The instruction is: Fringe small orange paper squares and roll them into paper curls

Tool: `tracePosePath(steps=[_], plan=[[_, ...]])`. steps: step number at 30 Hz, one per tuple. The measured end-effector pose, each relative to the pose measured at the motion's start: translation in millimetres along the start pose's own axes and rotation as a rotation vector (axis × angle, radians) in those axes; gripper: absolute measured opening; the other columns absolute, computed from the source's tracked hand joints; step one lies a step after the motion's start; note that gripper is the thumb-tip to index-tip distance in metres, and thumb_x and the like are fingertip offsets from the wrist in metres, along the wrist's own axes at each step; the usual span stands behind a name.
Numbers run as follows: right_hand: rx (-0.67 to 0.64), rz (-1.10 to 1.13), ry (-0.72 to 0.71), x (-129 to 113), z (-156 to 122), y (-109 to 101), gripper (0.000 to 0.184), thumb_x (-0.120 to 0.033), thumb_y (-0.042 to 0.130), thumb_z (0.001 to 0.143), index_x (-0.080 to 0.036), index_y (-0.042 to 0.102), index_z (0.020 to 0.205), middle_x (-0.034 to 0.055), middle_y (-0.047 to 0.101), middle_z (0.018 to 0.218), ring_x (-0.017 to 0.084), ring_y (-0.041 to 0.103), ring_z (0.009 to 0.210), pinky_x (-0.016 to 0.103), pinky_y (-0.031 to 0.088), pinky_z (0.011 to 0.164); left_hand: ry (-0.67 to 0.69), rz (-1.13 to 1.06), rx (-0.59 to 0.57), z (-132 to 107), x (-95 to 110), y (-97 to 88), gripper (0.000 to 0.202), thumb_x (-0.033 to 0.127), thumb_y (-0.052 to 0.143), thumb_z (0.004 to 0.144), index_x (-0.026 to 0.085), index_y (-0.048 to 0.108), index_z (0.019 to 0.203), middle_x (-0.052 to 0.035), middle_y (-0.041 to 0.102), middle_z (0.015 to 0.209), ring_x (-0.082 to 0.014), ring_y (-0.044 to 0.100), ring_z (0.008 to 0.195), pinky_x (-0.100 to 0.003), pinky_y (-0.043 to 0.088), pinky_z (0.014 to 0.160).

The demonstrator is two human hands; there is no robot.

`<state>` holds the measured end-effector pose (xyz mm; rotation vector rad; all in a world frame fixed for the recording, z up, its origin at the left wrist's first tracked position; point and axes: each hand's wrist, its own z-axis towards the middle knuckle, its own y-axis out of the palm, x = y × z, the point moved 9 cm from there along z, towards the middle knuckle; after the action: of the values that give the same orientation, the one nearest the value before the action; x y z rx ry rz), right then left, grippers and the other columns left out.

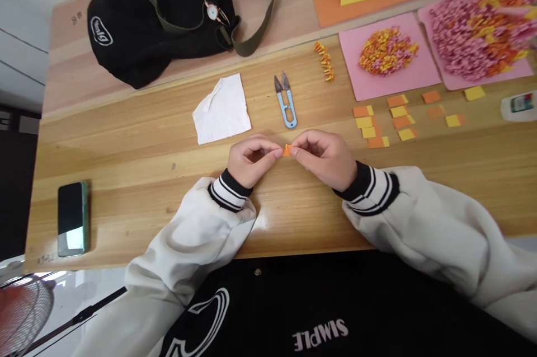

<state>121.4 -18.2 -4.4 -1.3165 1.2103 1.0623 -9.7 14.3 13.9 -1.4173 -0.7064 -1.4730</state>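
With the left hand [255, 160] and right hand [325, 158], I'm pinching seemingly light, crease-prone orange paper [287, 151] between them, best held by its 2 ends.

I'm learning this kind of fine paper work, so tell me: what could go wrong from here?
The small orange piece pinched between the left hand and right hand is tiny, so it might slip or crease. The little paper pieces lie loose beside the right hand, so a careless sweep could scatter them. The snips lie just beyond both hands with their points apart, so a blind reach might mean a nick.
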Motion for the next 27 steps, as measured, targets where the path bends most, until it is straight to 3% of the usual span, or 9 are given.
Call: tracePosePath(steps=[27], plan=[[0.001,-0.045,-0.018,-2.9,-1.1,-0.1,0.017,-0.032,0.064,0.069,-0.016,0.061,0.065,-0.0001,0.058,0.057,0.009,0.047,0.052,0.024,0.037,0.051,-0.001,-0.04,0.006,-0.2,1.8,0.1,0.014,0.029,0.07,0.073,0.016,0.07,0.067,-0.0024,0.064,0.065,-0.0097,0.055,0.06,-0.024,0.043,0.057]])
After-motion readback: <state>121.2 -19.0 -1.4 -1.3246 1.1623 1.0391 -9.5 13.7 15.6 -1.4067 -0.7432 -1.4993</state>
